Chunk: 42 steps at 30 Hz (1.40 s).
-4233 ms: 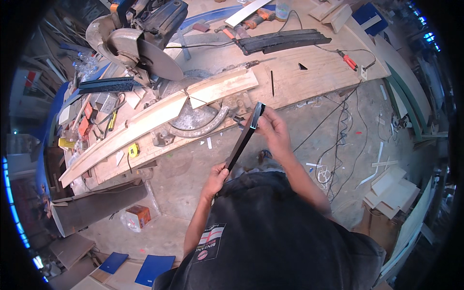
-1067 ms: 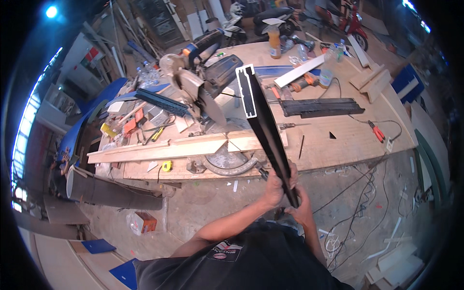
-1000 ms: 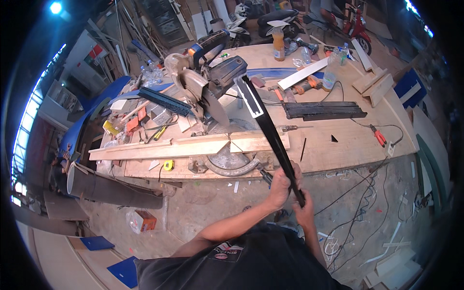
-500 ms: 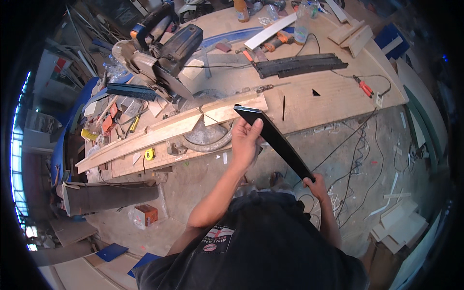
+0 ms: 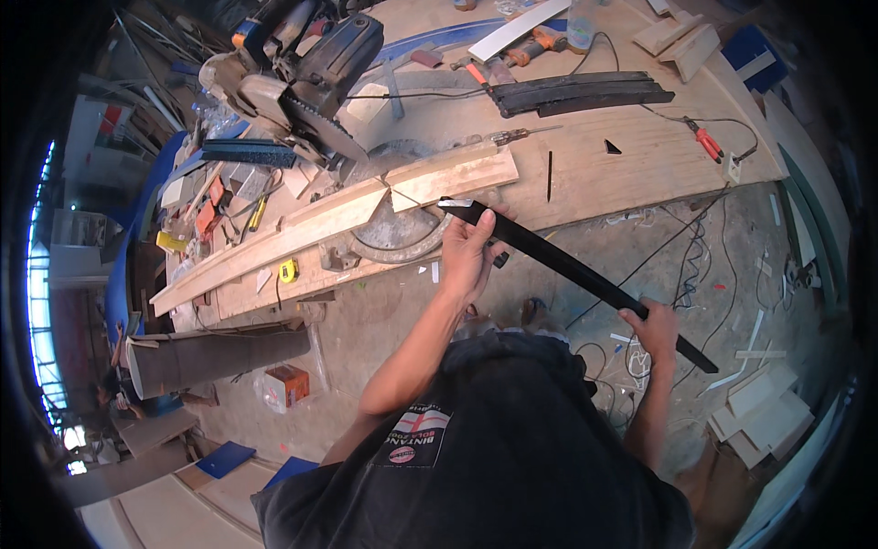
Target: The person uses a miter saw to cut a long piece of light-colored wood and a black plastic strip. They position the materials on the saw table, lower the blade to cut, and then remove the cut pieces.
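A long black strip (image 5: 567, 265) with a slanted cut end hangs in the air before me, sloping down to the right. My left hand (image 5: 468, 256) is closed round it close to the pale-edged upper end, thumb on top. Farther along, my right hand (image 5: 652, 328) grips the strip, and its lower end sticks out past the fingers. The upper end is near the miter saw (image 5: 302, 96), whose toothed blade is raised over a wooden fence (image 5: 338, 233).
The wooden workbench (image 5: 585, 188) carries black strips (image 5: 581, 93), red-handled pliers (image 5: 706, 142), an orange drill (image 5: 535, 46) and a yellow tape measure (image 5: 289, 270). Cables (image 5: 692, 256) trail across the floor. Board offcuts (image 5: 762, 416) lie at right; another person (image 5: 123, 389) is far left.
The strip has swung flatter and turned, showing a narrower side. My right hand has moved right and slightly up, with more of the strip now beyond it. My left hand keeps its hold.
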### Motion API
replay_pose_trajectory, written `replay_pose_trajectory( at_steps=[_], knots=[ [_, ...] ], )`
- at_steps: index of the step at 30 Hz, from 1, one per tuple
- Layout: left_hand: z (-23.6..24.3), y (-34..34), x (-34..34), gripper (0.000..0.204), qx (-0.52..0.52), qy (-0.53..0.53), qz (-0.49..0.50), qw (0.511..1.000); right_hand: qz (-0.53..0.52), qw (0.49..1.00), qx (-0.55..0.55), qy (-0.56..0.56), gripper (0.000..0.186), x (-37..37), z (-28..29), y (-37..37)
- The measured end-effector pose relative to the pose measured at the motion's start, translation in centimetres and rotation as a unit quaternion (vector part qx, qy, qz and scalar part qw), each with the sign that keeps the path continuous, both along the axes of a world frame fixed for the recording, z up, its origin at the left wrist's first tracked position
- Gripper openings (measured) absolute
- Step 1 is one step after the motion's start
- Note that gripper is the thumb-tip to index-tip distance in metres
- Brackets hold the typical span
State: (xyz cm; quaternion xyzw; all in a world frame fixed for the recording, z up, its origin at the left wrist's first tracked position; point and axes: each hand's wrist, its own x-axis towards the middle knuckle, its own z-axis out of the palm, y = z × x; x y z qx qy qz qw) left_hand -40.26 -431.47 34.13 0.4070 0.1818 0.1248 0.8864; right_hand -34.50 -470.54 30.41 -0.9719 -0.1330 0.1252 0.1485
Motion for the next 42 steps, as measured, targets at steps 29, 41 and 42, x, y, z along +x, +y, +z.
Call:
replay_pose_trajectory(
  at_steps=[29,41,42],
  knots=[
    [-4.1,-0.6,0.8,0.037,-0.177,-0.072,0.072,0.979,0.194,0.974,-0.002,-0.117,0.063,8.5,2.4,1.9],
    [-8.7,1.9,6.1,0.029,-0.132,0.108,0.103,0.980,0.383,0.909,0.058,-0.158,0.062,22.6,-2.1,13.7],
    [-8.9,1.8,6.1,0.035,-0.095,0.127,0.080,0.984,0.392,0.903,0.067,-0.161,0.063,23.3,-2.5,14.5]
  ],
)
